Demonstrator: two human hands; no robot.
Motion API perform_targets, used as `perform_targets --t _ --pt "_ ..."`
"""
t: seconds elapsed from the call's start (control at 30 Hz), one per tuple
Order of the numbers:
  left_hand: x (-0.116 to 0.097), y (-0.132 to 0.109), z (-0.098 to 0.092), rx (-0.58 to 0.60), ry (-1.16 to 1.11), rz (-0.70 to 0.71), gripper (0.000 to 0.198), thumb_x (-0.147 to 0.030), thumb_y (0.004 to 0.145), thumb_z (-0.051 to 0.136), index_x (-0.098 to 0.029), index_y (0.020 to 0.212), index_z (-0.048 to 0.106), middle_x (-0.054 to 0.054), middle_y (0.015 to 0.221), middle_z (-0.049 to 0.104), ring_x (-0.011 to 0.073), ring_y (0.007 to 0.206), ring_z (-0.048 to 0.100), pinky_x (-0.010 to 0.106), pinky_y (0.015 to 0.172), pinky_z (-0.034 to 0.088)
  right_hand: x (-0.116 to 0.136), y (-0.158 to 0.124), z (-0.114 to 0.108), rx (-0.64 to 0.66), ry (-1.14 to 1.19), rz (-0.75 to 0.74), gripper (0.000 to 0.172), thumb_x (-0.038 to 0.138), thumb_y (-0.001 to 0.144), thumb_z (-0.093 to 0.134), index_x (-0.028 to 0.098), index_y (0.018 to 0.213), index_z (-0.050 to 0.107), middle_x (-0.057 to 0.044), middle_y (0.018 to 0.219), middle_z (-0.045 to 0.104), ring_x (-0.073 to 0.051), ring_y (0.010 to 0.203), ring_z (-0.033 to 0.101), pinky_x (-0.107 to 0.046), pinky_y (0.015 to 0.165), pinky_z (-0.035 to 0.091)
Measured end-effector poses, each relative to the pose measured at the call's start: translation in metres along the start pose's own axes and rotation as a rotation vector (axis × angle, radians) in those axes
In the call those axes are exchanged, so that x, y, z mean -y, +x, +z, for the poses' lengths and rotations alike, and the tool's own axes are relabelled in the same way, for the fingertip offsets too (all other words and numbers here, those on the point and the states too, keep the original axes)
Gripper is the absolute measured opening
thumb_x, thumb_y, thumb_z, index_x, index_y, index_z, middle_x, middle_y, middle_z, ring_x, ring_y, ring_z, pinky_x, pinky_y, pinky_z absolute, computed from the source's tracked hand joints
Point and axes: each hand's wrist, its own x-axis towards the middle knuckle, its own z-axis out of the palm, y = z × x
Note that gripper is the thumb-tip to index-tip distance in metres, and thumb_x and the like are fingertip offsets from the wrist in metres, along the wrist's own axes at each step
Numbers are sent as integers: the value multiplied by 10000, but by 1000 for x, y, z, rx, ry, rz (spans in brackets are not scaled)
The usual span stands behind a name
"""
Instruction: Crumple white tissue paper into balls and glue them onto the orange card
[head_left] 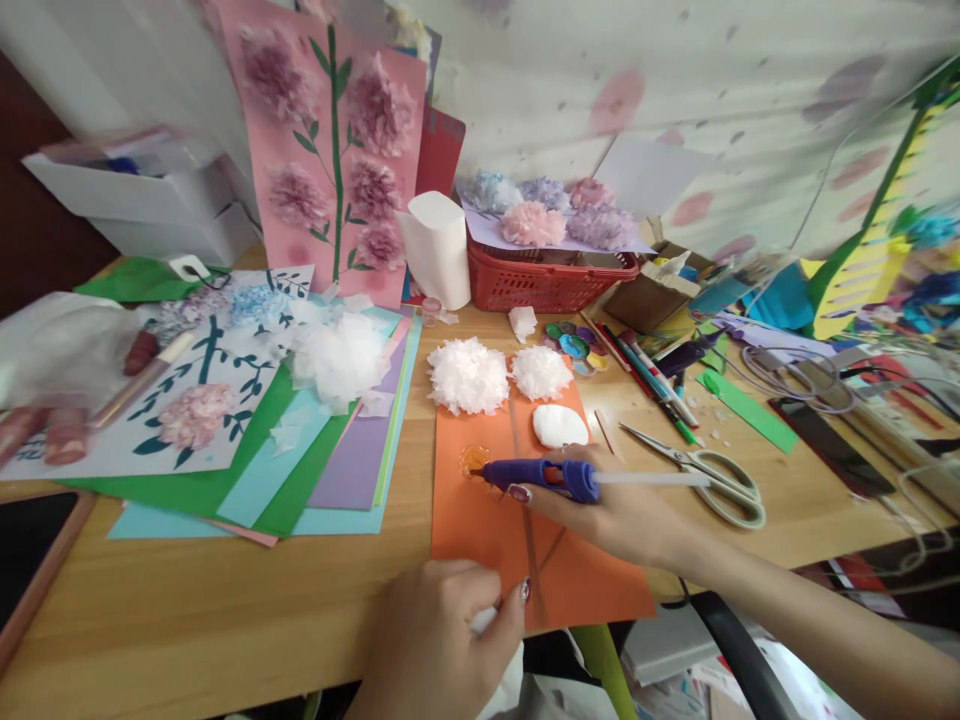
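There are one glue gun (pixel 547 477), two white flowers (pixel 468 376), one pair of scissors (pixel 688 461) and one red basket (pixel 536 285).

Left hand (pixel 454 635) curled, right hand (pixel 622 515) gripping — forearm (pixel 795 608) outstretched.

Operator's own body. Right forearm (pixel 795 602): bare, slim, tapering smoothly to a narrow wrist. Right fingers (pixel 556 508): slender; right thumbnail (pixel 519 493) long and oval, lacquered dark red with a paler, glossy patch. Left fingers (pixel 463 588): left thumbnail (pixel 525 591) in matching dark red with silvery glints, narrowing toward its tip. Left wrist (pixel 409 690) bare where visible. Finer polish pattern too small to resolve.
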Motion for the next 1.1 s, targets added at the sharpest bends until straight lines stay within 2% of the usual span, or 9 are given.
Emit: perform_targets --t 0.1,0.23,0.43,0.63,0.83,1.0,1.1 --pt "0 0 0 6 -6 8 419 -320 894 446 -188 519 315 -19 493 486 100 494 447 322 526 178 -4 -6 -4 4 -36 29 344 549 917 587 281 944 802 3 604 656 -157 518 558 -262 444 381" --pt "-1 1 0 19 4 -5 408 -331 899 434 -187 551 277 -20 504 485 99 507 453 325 536 174 -1 -7 -9 -6 2 -2 335 514 934 575 318 1124 770 -3 784 751 -185 647 652 -265 519 465" --pt "-4 0 -1 20 28 -14 405 -331 911 413 -182 569 257 -22 507 473 97 507 442 323 538 162 -4 1 -7 68 38 -11 351 507 938 575 303 1152 765 -6 819 772 -179 645 659 -259 519 461" --pt "-4 0 -1 1 40 -3 410 -329 917 408 -179 573 242 -26 497 447 94 495 404 326 535 155 -8 -3 -18 -71 -94 23 320 524 921 601 312 1073 786 5 704 728 -161 586 617 -242 475 382" --pt "-3 0 0 -2 31 4 408 -319 908 422 -178 568 245 -21 493 470 94 494 415 330 534 159 -7 -1 -12 61 43 14 368 525 947 549 306 1149 764 2 750 739 -159 594 605 -247 488 396" --pt "-1 0 2 -18 39 4 413 -334 909 428 -178 567 258 -22 492 473 92 491 414 333 534 148 -13 -3 -21 -26 -87 41 353 538 939 556 315 1095 780 3 642 679 -152 534 558 -241 454 346" --pt "0 0 4 -22 40 14 410 -328 907 429 -175 564 266 -24 491 478 90 489 417 332 533 148 -10 -1 -24 -15 -104 51 374 541 953 529 325 1159 755 3 643 671 -152 538 557 -237 452 339"
